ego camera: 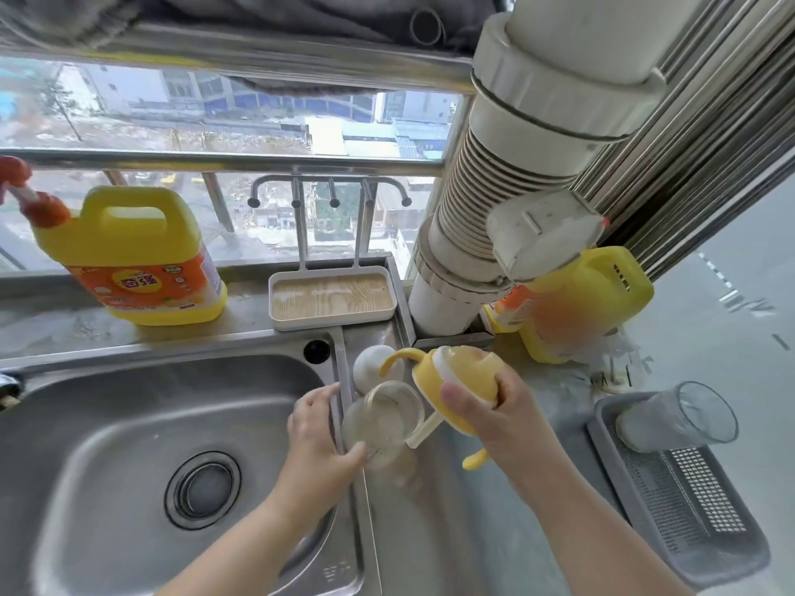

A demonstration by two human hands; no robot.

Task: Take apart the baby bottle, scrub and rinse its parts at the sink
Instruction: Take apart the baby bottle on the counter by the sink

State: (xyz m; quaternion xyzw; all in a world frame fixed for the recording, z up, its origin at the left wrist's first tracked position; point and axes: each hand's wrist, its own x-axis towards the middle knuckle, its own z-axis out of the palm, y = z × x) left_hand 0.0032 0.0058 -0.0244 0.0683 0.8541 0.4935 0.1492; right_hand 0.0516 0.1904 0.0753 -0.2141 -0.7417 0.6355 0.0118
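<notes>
Yellow handled cap (462,380), straw attached, is gripped in the right hand (494,406), fingers curled around it; the left hand (320,428) wraps the clear bottle body (383,419) beside the sink (129,423) rim. Separation appears complete. Scrubbing and rinsing evidently remain; no water is visibly running.

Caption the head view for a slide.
Left hand holds the clear bottle body; right hand holds its yellow handled cap.

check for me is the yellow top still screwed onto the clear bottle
No, the yellow lid sits in the right hand, apart from the clear bottle body that the left hand holds.
</notes>
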